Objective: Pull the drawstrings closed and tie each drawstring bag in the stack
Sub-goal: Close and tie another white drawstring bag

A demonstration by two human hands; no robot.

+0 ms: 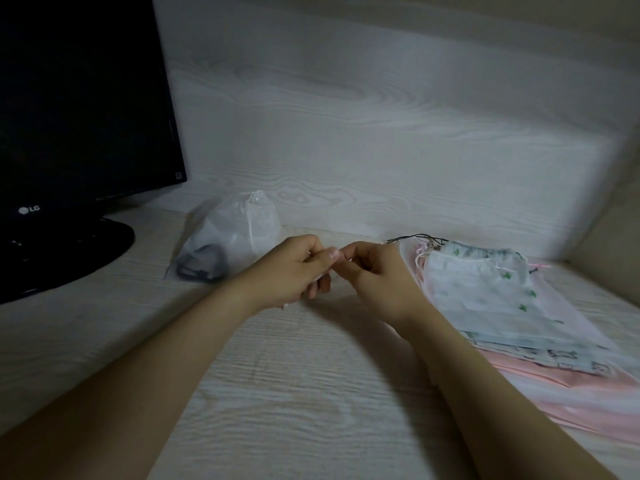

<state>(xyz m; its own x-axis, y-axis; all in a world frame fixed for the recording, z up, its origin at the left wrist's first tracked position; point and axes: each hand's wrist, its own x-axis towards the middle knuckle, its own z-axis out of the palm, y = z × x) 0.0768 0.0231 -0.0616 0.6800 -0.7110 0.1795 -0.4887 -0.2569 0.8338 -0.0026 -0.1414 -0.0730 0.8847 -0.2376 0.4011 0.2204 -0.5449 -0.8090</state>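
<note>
The left hand (294,268) and right hand (377,277) meet fingertip to fingertip above the desk (294,375), fingers curled as if pinching; I cannot tell whether anything lies between them. The stack of drawstring bags (491,306) lies flat just beside the right hand, and a cinched translucent bag (239,230) sits behind the left hand, near the monitor (79,109)

My desk (294,393) of pale wood grain meets a back panel (346,116) of the same grain. At my left stands a black LG monitor (79,98), screen dark, on a round black base (86,247). A plain beige wall (613,244) closes the right corner. The light is dim and cool
</note>
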